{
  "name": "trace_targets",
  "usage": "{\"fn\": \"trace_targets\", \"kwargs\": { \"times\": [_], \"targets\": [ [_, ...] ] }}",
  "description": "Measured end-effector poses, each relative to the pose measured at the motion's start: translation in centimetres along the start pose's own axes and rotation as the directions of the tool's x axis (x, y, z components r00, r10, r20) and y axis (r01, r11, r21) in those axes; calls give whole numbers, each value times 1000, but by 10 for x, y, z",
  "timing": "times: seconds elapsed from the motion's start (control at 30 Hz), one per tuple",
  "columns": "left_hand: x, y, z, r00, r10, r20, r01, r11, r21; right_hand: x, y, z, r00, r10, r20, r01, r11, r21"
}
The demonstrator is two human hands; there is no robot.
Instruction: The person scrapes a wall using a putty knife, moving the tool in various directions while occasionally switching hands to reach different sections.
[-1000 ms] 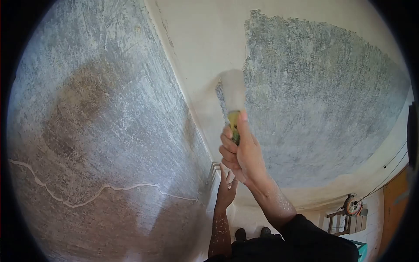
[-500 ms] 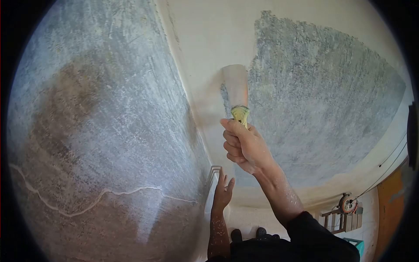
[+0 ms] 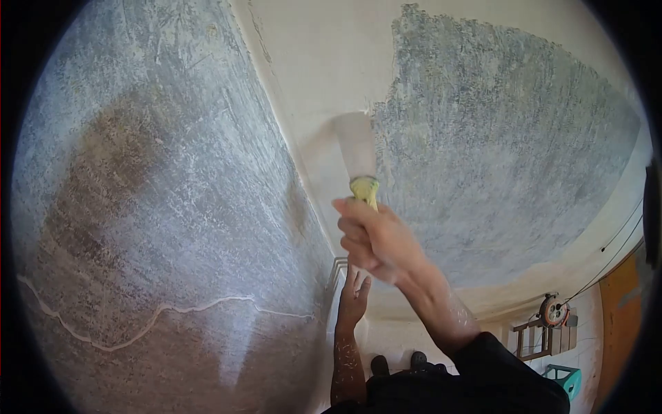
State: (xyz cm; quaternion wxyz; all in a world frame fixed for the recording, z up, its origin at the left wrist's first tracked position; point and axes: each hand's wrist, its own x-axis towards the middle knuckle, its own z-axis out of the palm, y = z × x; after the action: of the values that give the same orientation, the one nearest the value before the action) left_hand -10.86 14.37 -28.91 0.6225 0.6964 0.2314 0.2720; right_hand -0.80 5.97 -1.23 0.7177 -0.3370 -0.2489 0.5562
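Note:
My right hand (image 3: 378,241) is wrapped round the yellow handle of a wide-bladed scraper (image 3: 357,145), its thumb along the handle. The blade points upward over a cream-coloured strip of wall (image 3: 310,76), right beside the rough grey-blue patch (image 3: 496,152). Lower down, my left hand (image 3: 353,303) is raised with fingers stretched out near the corner. Some of its fingertips are hidden behind my right hand. White flecks cover both forearms.
A mottled grey wall (image 3: 193,200) with a wavy pale line (image 3: 207,303) fills the left side. At lower right are a cable reel (image 3: 554,314), a wooden stand (image 3: 532,341), a green stool (image 3: 569,379) and hanging cords (image 3: 614,255). Dark footwear (image 3: 379,366) shows below.
My right hand and the scraper have moved slightly left and down across the wall strip. My left hand stays near the corner. The view has shifted a little.

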Motion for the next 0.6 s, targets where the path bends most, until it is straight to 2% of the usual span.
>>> {"fn": "trace_targets", "kwargs": {
  "times": [0.07,0.23,0.43,0.53,0.57,0.6],
  "targets": [
    [-7,9,5,998,-63,-1,63,998,4,-4,5,-4,1000,4,-17,-4,1000,4],
    [-10,11,2,997,42,-63,-44,999,-29,-2,-2,-1,999,24,-35,-25,999,-29],
    [-18,11,-7,993,-4,-116,9,999,47,-8,6,-13,989,-41,-141,26,994,-105],
    [-20,6,-8,993,7,-114,-3,999,38,5,-25,10,990,-141,2,141,987,-78],
    [-23,5,-7,993,10,-119,-7,1000,24,2,-18,9,990,-140,33,141,989,-35],
    [-26,4,-6,994,10,-108,-8,1000,24,-3,-5,4,993,-112,-28,112,994,-16]
  ]
}}
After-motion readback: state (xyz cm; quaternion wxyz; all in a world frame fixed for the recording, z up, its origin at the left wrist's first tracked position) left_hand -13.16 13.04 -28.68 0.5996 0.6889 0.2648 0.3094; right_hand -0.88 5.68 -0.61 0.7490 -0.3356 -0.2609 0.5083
